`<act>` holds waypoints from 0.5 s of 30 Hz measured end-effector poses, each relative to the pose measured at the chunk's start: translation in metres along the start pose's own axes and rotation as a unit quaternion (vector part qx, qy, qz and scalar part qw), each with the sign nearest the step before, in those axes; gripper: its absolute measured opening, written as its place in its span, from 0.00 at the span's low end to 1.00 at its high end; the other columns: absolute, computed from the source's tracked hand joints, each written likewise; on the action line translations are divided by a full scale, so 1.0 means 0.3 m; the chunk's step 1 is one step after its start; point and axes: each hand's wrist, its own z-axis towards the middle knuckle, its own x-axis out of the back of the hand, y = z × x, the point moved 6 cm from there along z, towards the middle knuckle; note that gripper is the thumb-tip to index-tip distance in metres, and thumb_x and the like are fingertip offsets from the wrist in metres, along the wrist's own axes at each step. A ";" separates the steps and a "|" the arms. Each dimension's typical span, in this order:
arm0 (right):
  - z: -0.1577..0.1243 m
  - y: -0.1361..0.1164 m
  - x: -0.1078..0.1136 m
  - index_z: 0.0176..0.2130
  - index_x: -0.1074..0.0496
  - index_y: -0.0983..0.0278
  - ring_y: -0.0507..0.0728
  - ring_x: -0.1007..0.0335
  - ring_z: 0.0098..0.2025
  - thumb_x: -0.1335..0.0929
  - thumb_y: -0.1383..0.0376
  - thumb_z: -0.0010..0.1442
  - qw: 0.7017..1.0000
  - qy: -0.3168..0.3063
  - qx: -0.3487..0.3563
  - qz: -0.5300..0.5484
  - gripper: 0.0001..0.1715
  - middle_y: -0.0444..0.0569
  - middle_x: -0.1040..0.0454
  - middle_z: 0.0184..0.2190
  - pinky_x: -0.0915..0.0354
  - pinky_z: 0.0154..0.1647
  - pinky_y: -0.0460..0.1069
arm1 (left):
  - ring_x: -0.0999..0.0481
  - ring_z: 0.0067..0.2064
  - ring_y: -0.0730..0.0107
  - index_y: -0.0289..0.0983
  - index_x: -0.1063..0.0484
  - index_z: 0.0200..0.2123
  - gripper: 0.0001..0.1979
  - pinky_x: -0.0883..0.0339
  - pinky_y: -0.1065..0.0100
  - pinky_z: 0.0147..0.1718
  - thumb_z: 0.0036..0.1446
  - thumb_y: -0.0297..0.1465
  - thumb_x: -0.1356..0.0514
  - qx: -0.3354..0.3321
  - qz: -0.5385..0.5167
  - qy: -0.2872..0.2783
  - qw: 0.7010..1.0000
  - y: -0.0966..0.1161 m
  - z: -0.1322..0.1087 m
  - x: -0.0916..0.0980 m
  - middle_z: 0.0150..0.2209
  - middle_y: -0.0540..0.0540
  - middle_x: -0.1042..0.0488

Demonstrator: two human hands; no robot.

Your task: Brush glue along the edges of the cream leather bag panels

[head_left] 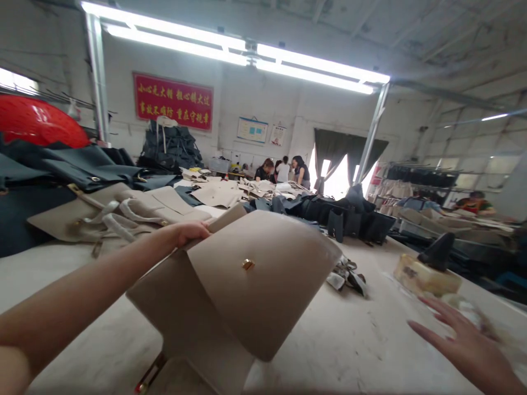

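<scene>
My left hand (190,233) grips the top edge of a beige leather bag (230,291) and holds it tilted above the white table (349,340). The bag's flap with a small gold clasp (247,265) faces me. My right hand (465,340) hovers low at the right with fingers spread, holding nothing. It is near a yellowish block (426,277) that carries a dark cone-shaped object (438,251).
Beige bag pieces and straps (123,214) lie behind my left arm, beside dark bags (82,167). More dark bags (354,219) and small scraps (348,277) sit further along the table. Several people (284,170) work at the far end.
</scene>
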 end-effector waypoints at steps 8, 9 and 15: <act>0.324 -0.177 -0.223 0.50 0.25 0.64 0.74 0.29 0.52 0.38 0.36 0.37 0.995 -0.100 -0.009 -0.006 0.51 0.60 0.25 0.49 0.35 0.54 0.64 | 0.18 0.37 0.45 0.36 0.20 0.35 0.31 0.23 0.58 0.31 0.22 0.41 0.23 0.025 -0.055 -0.026 0.998 -0.272 0.205 0.055 0.35 0.37 0.18; 0.354 -0.176 -0.255 0.50 0.25 0.64 0.73 0.29 0.52 0.37 0.36 0.39 0.994 -0.112 -0.009 -0.011 0.50 0.59 0.24 0.47 0.34 0.52 0.63 | 0.18 0.38 0.46 0.36 0.20 0.35 0.31 0.23 0.58 0.33 0.22 0.41 0.23 0.027 -0.058 -0.026 0.998 -0.301 0.228 0.060 0.35 0.38 0.18; 0.425 -0.145 -0.482 0.52 0.25 0.58 0.73 0.26 0.49 0.32 0.36 0.39 0.984 -0.168 0.051 -0.031 0.47 0.57 0.23 0.47 0.30 0.46 0.62 | 0.18 0.37 0.51 0.37 0.20 0.34 0.29 0.23 0.60 0.35 0.23 0.40 0.23 0.080 -0.071 -0.067 0.992 -0.422 0.288 0.043 0.33 0.42 0.17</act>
